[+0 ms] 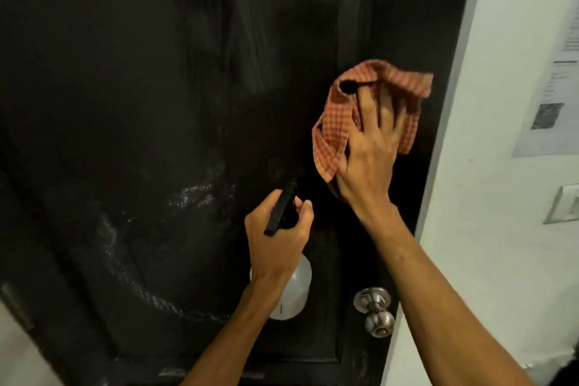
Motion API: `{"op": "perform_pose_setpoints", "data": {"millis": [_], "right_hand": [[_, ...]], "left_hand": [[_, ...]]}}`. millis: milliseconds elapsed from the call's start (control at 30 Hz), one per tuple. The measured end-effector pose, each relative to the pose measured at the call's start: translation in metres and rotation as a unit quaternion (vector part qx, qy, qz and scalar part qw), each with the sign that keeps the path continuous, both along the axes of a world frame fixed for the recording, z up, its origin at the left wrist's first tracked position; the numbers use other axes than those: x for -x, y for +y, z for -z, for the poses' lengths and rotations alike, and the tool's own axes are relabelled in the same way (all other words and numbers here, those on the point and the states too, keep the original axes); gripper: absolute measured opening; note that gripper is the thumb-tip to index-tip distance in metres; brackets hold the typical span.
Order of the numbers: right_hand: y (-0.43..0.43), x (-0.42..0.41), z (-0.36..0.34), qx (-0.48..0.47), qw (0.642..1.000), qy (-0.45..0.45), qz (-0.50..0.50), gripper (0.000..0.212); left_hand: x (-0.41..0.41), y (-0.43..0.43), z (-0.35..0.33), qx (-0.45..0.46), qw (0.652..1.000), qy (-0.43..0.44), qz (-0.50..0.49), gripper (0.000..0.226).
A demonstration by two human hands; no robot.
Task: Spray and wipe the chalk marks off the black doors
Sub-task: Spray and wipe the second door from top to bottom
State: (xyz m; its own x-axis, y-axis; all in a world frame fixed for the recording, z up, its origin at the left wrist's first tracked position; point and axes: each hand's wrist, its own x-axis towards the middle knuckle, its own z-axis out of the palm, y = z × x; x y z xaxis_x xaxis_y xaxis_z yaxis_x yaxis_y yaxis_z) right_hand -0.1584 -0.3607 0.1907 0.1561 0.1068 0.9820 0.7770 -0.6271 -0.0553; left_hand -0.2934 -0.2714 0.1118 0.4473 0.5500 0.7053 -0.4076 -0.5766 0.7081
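Note:
A black door point(125, 72) fills most of the view. White chalk marks point(188, 197) smear its lower middle and curve down to the left. My left hand point(279, 238) grips a spray bottle point(293, 291) with a black trigger head and a white body, its nozzle pointing at the door. My right hand point(369, 153) presses an orange checked cloth point(338, 116) flat against the door's right side, with spread fingers. The cloth has a hole near its top.
A silver door knob point(376, 313) sits at the door's lower right, below my right forearm. A white wall point(501, 229) lies to the right, with a paper notice point(551, 88) and a light switch point(564, 204).

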Motion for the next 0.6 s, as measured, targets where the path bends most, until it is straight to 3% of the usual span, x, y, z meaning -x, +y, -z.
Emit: {"op": "perform_pose_setpoints", "data": {"millis": [67, 167, 233, 433, 533, 600], "right_hand": [[0.016, 0.015, 0.022, 0.008, 1.0, 0.014, -0.012, 0.056], [0.034, 0.049, 0.124, 0.018, 0.992, 0.118, -0.039, 0.055], [0.048, 0.062, 0.156, 0.055, 0.985, 0.157, -0.039, 0.047], [0.104, 0.074, 0.064, -0.019, 0.993, 0.121, 0.0, 0.046], [0.148, 0.114, 0.119, 0.081, 0.994, 0.072, 0.01, 0.049], [0.173, 0.137, 0.148, 0.185, 0.982, 0.04, -0.003, 0.074]], "left_hand": [[0.009, 0.016, 0.0, 0.003, 1.0, -0.006, 0.001, 0.02], [0.025, 0.043, 0.013, 0.009, 1.0, 0.0, -0.015, 0.026], [0.041, 0.062, 0.023, 0.026, 0.999, 0.016, -0.043, 0.029], [0.08, 0.124, 0.028, 0.067, 0.994, 0.005, -0.083, 0.023], [0.105, 0.157, 0.031, 0.069, 0.992, -0.002, -0.101, 0.024], [0.125, 0.182, 0.041, 0.066, 0.99, 0.008, -0.121, 0.023]]}}
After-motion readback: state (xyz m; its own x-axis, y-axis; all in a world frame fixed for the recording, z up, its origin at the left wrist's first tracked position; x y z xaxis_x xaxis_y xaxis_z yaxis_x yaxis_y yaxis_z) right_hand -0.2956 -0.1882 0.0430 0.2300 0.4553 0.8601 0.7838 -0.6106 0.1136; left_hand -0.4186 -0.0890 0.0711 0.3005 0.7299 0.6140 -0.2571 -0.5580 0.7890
